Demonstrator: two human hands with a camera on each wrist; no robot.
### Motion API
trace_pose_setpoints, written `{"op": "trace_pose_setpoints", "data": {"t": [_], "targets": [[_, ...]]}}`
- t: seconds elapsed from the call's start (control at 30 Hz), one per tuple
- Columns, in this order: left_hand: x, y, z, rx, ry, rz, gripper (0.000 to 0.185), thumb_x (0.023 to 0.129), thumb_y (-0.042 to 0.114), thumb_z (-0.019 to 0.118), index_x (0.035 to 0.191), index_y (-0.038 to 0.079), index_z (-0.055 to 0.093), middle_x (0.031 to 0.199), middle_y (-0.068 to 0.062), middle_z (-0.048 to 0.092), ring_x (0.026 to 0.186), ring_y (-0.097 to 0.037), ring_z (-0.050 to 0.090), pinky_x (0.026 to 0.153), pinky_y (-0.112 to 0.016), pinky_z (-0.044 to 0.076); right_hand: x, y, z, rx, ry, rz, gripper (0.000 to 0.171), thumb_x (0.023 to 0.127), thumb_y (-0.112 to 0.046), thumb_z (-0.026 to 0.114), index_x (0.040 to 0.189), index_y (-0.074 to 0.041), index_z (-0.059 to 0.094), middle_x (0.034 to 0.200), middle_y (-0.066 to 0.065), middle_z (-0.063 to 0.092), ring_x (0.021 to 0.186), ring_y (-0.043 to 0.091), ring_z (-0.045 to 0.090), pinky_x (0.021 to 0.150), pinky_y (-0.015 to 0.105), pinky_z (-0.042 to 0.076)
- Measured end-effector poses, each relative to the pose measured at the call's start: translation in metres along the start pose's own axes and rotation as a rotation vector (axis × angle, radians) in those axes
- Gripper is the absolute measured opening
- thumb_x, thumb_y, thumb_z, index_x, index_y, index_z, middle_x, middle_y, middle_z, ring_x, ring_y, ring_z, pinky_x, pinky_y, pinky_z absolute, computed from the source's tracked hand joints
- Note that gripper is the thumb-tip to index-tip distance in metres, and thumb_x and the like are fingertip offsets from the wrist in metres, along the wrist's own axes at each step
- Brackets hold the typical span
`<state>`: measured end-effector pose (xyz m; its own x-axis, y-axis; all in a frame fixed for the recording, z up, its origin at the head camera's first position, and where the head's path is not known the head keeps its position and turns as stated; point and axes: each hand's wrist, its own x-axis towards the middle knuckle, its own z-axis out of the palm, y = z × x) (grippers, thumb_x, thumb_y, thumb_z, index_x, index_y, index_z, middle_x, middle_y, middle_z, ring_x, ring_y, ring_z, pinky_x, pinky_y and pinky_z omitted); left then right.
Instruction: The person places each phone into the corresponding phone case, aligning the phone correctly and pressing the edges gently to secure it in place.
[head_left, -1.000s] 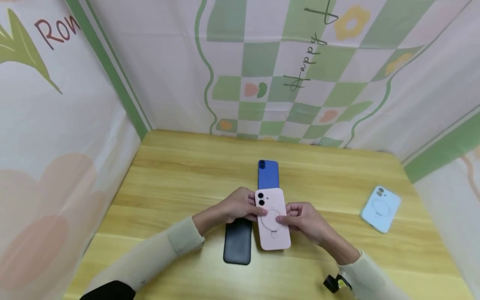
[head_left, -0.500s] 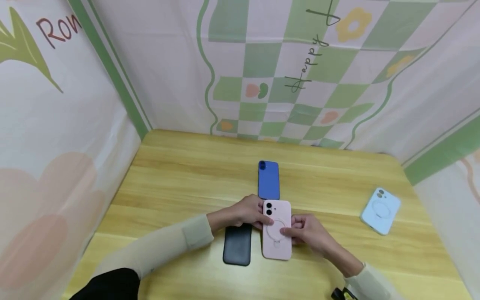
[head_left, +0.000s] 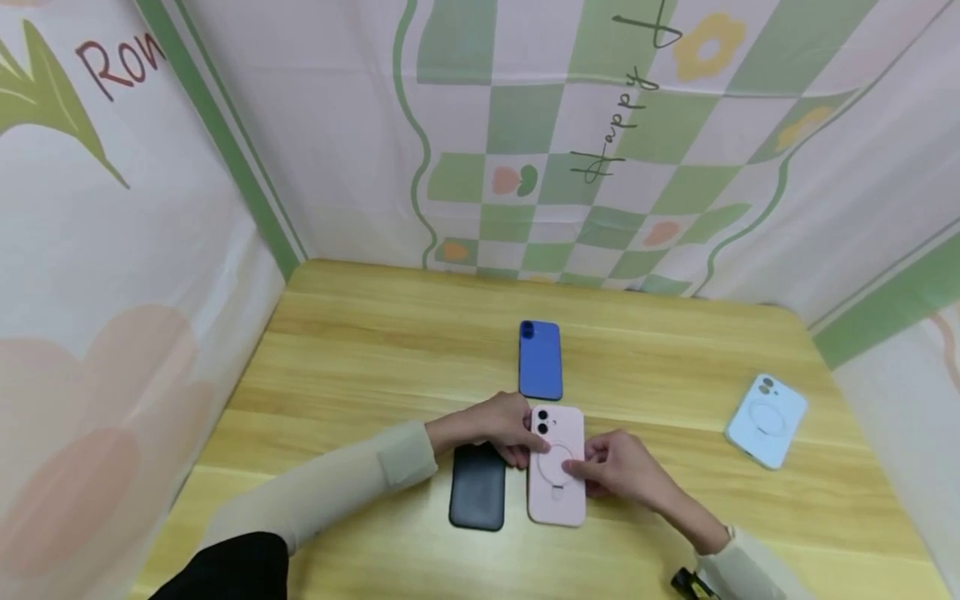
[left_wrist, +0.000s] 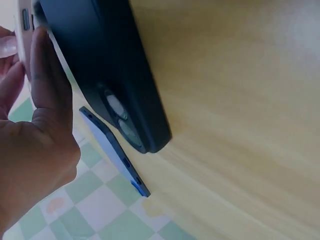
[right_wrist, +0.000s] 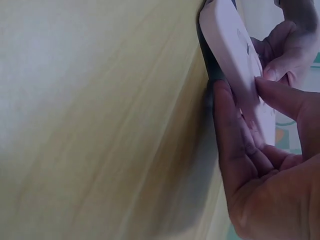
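Note:
A pink phone case (head_left: 557, 504) with a ring on its back and two round camera spots is held between both hands, back side up. My left hand (head_left: 502, 427) pinches its left edge, thumb on top near the ring. On the opposite edge, my right hand (head_left: 624, 472) grips it with the thumb over the ring and fingers beneath, as the right wrist view also shows. A black phone case (head_left: 477, 493) lies flat just left of it, partly under the left wrist. Beyond the hands lies a blue phone (head_left: 541, 360), back up.
A light blue phone case (head_left: 767, 421) with a ring rests farther right on the wooden table (head_left: 360, 350). Patterned cloth (head_left: 517, 133) hangs behind the table and at both sides. A small black object (head_left: 690, 583) shows at the right sleeve.
Both hands have brought the pink phone case slightly to the right and toward the body. The blue phone's lower end, covered before, now shows. The other cases have stayed in place.

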<state>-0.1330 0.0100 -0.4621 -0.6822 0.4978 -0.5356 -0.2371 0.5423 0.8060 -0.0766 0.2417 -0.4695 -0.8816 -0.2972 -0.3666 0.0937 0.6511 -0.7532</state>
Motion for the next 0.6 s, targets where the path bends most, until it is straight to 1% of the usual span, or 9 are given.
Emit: {"op": "trace_pose_setpoints", "data": {"t": [0.07, 0.1, 0.2, 0.33, 0.43, 0.57, 0.6], "targets": [[0.0006, 0.0005, -0.0013, 0.064, -0.001, 0.003, 0.027, 0.093, 0.013, 0.083, 0.072, 0.003, 0.070, 0.059, -0.010, 0.070, 0.046, -0.011, 0.063, 0.048, -0.023, 0.058, 0.0001, -0.0011, 0.0005, -0.074, 0.021, -0.010, 0.026, 0.090, -0.026, 0.085, 0.077, -0.009, 0.071, 0.065, 0.000, 0.069, 0.054, 0.013, 0.061, 0.047, 0.022, 0.051], [0.0012, 0.0008, -0.0019, 0.101, 0.000, 0.003, 0.029, 0.093, 0.015, 0.084, 0.071, 0.004, 0.070, 0.057, -0.008, 0.069, 0.045, -0.010, 0.062, 0.047, -0.021, 0.056, 0.0002, -0.0015, 0.0011, -0.094, 0.031, -0.011, 0.026, 0.090, -0.026, 0.086, 0.077, -0.009, 0.071, 0.064, -0.001, 0.068, 0.053, 0.012, 0.060, 0.046, 0.021, 0.049], [0.0038, 0.0027, -0.0026, 0.217, 0.007, -0.003, 0.035, 0.093, 0.021, 0.085, 0.066, 0.006, 0.068, 0.052, -0.002, 0.064, 0.042, -0.007, 0.059, 0.045, -0.017, 0.050, -0.0006, -0.0024, 0.0031, -0.130, 0.071, -0.016, 0.025, 0.087, -0.025, 0.088, 0.083, -0.007, 0.071, 0.064, -0.003, 0.068, 0.054, 0.011, 0.059, 0.046, 0.021, 0.046], [0.0077, 0.0049, -0.0028, 0.334, 0.006, -0.003, 0.041, 0.094, 0.025, 0.084, 0.062, 0.009, 0.064, 0.048, 0.001, 0.060, 0.040, -0.005, 0.056, 0.044, -0.014, 0.046, -0.0016, -0.0043, 0.0048, -0.152, 0.116, -0.012, 0.030, 0.083, -0.024, 0.092, 0.090, -0.005, 0.070, 0.063, -0.004, 0.067, 0.054, 0.012, 0.059, 0.045, 0.021, 0.043], [0.0087, 0.0063, -0.0030, 0.352, -0.002, -0.002, 0.042, 0.094, 0.024, 0.084, 0.061, 0.009, 0.064, 0.048, 0.000, 0.060, 0.041, -0.007, 0.058, 0.044, -0.015, 0.047, -0.0016, -0.0055, 0.0048, -0.186, 0.127, -0.014, 0.030, 0.082, -0.025, 0.092, 0.087, -0.007, 0.069, 0.061, -0.004, 0.065, 0.052, 0.011, 0.057, 0.044, 0.021, 0.040], [0.0081, 0.0080, -0.0032, 0.313, -0.014, 0.004, 0.040, 0.093, 0.021, 0.085, 0.062, 0.004, 0.067, 0.051, -0.005, 0.064, 0.043, -0.011, 0.062, 0.046, -0.020, 0.053, -0.0013, -0.0056, 0.0042, -0.229, 0.130, -0.006, 0.030, 0.083, -0.028, 0.092, 0.083, -0.010, 0.068, 0.059, -0.006, 0.064, 0.051, 0.010, 0.055, 0.045, 0.020, 0.038], [0.0085, 0.0082, -0.0031, 0.318, -0.013, 0.007, 0.040, 0.093, 0.021, 0.085, 0.062, 0.004, 0.067, 0.051, -0.005, 0.065, 0.043, -0.011, 0.063, 0.047, -0.020, 0.053, -0.0013, -0.0055, 0.0039, -0.233, 0.130, -0.005, 0.030, 0.083, -0.029, 0.092, 0.082, -0.011, 0.068, 0.059, -0.006, 0.064, 0.051, 0.010, 0.055, 0.045, 0.020, 0.038]]}}
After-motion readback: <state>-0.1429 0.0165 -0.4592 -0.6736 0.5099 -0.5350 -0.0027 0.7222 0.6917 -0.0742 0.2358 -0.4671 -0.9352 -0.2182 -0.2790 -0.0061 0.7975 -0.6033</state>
